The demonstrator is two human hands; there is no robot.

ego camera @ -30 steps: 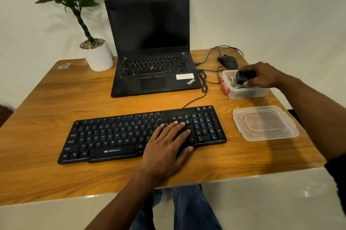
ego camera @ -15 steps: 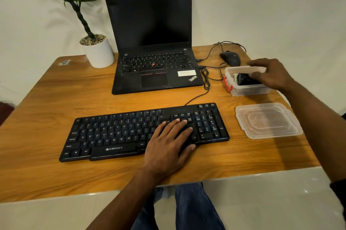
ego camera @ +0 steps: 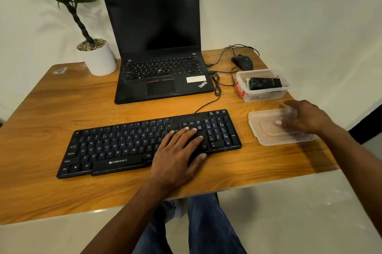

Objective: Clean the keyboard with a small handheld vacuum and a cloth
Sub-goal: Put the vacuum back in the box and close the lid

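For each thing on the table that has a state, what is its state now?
Laptop: lid open, screen dark.
Clear box: open, holds black vacuum.
Lid: off, flat on table.
Keyboard: cable attached.
Left hand: flat on keyboard.
Right hand: at lid, grip blurred.

L hand (ego camera: pixel 177 150) flat, fingers spread; R hand (ego camera: pixel 306 118) hovering (blurred), fingers loose.
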